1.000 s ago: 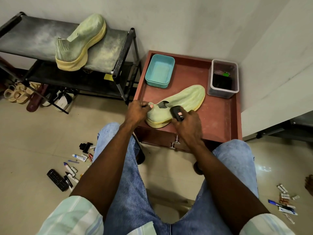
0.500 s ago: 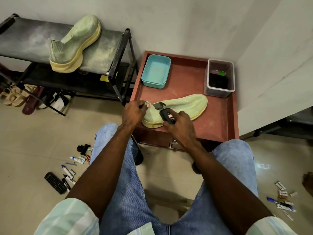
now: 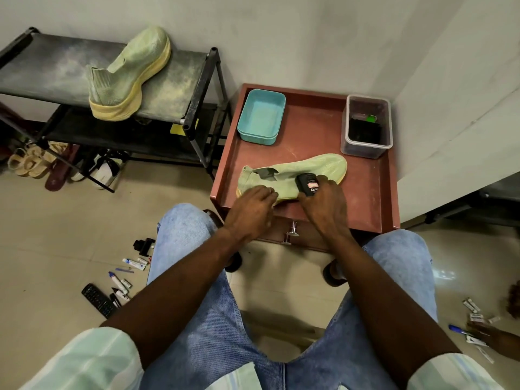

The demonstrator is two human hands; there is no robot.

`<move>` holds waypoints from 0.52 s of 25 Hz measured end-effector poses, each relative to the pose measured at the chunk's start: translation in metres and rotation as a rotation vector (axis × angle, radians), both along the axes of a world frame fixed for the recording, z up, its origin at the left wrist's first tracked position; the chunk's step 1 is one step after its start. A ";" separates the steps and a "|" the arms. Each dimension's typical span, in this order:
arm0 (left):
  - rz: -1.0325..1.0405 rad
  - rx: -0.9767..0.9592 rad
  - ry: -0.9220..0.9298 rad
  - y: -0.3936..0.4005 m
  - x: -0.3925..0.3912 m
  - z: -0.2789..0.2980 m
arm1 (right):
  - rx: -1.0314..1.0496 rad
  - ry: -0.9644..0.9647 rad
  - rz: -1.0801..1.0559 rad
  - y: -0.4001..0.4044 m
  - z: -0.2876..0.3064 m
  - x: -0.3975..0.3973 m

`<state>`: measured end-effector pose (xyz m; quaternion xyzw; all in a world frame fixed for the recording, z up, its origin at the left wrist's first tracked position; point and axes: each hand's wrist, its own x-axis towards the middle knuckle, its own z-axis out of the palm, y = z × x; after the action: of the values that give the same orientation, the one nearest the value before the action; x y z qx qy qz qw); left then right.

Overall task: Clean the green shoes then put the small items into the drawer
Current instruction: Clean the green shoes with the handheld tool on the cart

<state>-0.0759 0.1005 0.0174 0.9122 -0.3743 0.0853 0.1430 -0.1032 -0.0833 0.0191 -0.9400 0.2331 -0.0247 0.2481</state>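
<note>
Shoe rack (image 3: pixel 180 88): black metal frame, dusty grey fabric shelf; one knitted green shoe (image 3: pixel 128 76) with a thick yellow sole stands on top.
Floor items (image 3: pixel 121 280): tubes, markers and a black remote scattered on pale tile, left of the knees.
Table (image 3: pixel 365 192): reddish-brown, raised rim.
Teal tray (image 3: pixel 261 116): smooth plastic, rounded corners.
Second green shoe (image 3: pixel 318 168): knitted, lying flat on the table.
Left hand (image 3: pixel 253 206): fingers curled, pressing the shoe's heel end.
Right hand (image 3: pixel 326 202): clamped round a black brush (image 3: pixel 307 184) touching the shoe.
Clear box (image 3: pixel 367 126): plastic, dark contents.
</note>
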 end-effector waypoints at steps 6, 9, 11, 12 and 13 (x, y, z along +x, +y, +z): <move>0.035 0.391 0.183 -0.011 -0.013 -0.003 | -0.032 -0.016 -0.005 -0.016 -0.002 -0.009; 0.057 0.361 0.151 -0.019 -0.013 -0.001 | -0.157 -0.018 0.113 -0.007 -0.003 -0.006; 0.057 0.342 0.140 -0.022 -0.010 0.000 | -0.098 -0.007 0.221 -0.003 -0.001 -0.006; 0.061 0.342 0.143 -0.023 -0.009 0.000 | -0.095 -0.004 0.169 -0.011 0.000 -0.004; 0.069 0.343 0.149 -0.024 -0.007 0.000 | -0.117 -0.005 0.066 -0.022 0.003 -0.004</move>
<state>-0.0833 0.0765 0.0174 0.9393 -0.3402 -0.0427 0.0100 -0.1074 -0.1052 0.0216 -0.9599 0.1998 -0.0323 0.1941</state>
